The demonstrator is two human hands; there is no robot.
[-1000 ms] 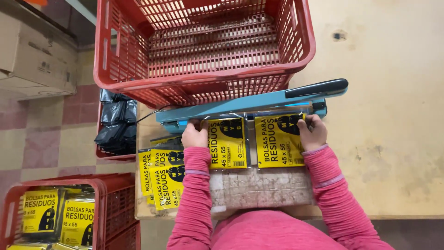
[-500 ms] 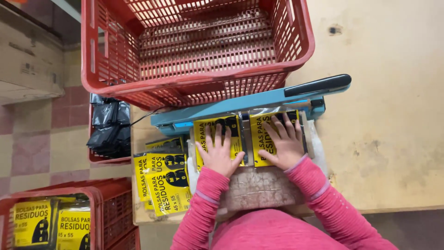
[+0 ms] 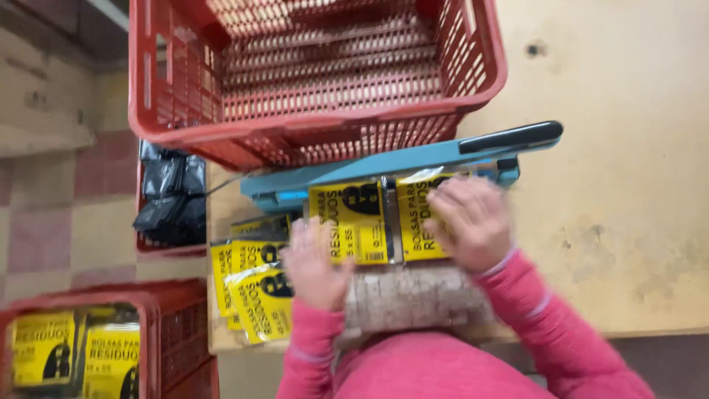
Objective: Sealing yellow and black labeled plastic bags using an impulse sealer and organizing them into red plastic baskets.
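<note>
Two yellow-labelled plastic bag packs lie side by side under the blue heat sealer (image 3: 399, 159), whose black-handled arm is raised. My right hand (image 3: 473, 222) rests flat, fingers spread, on the right pack (image 3: 415, 214). My left hand (image 3: 314, 262), blurred, sits at the lower left corner of the left pack (image 3: 353, 222), fingers apart. Both arms wear pink sleeves. A speckled grey block (image 3: 413, 299) lies just below the packs, near my body.
A large empty red crate (image 3: 317, 129) stands behind the sealer. Several yellow packs (image 3: 255, 295) are piled at the table's left edge. A second red crate (image 3: 96, 347) with packs sits low left; black bags (image 3: 173, 199) fill another. Bare wooden table (image 3: 628, 222) spreads right.
My hands slid back from the sealer bar toward me over the packs; the left one has dropped to the lower left corner. The view shifted slightly.
</note>
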